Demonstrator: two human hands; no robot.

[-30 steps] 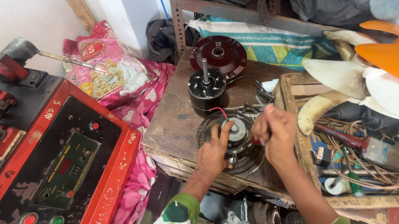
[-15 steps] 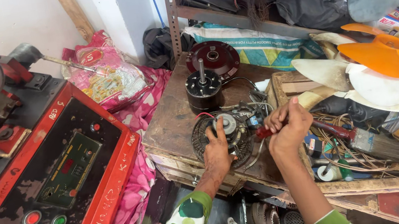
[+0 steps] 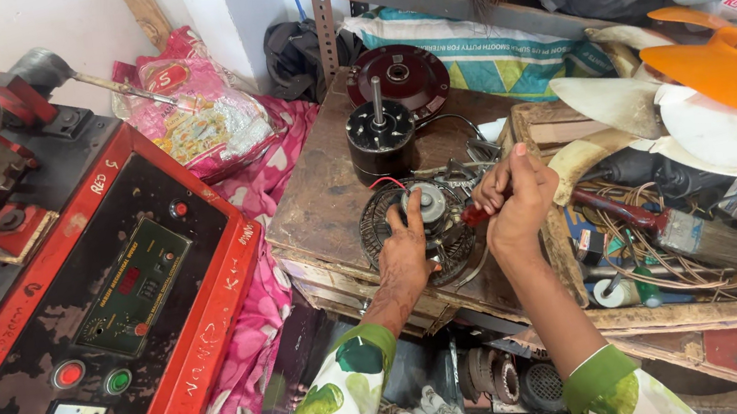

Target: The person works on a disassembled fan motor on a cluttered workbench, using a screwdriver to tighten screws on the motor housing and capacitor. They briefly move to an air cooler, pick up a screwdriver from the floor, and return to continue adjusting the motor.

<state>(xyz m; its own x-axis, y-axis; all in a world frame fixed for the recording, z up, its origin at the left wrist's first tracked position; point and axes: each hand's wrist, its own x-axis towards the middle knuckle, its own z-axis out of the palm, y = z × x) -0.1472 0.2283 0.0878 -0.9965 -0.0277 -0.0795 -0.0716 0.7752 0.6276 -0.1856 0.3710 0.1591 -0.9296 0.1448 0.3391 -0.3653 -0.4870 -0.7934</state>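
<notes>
The left hand (image 3: 406, 255) is pressing flat, fingers spread, on the round fan motor (image 3: 428, 218) lying on the wooden tabletop (image 3: 328, 193), steadying it. The right hand (image 3: 517, 201) is closing its grip around a red-handled screwdriver (image 3: 473, 214), tip at the motor's hub. It looks like screw work, calling for firm downward pressure and a steady motor.

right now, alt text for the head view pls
A person's left hand presses down on a round fan motor on a worn wooden bench, while the right hand grips a red-handled tool at its side. A red machine stands to the left.
</notes>
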